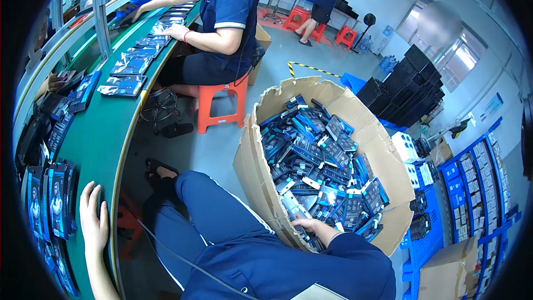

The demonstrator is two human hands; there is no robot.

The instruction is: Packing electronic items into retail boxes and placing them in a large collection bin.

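My left hand (95,218) lies over the green tabletop (102,147) near its right edge, fingers stretched out and nothing in them. Beside it on the left are stacks of flat blue-and-black packages (57,197) with a picture of a person on the front. My right hand (308,225) reaches into a large open cardboard box (392,155) at my right side. It touches the loose blue-and-black packages (327,161) heaped in the box, close to the near wall. Its fingertips are hidden among them, so I cannot see whether it grips one.
Farther along the table, a co-worker on a red stool (221,105) handles a row of flat packages (133,65). Black crates (402,86) are stacked beyond the box. Blue shelving (472,180) stands at right. Another person stands at the back near red stools (345,36) and fans.
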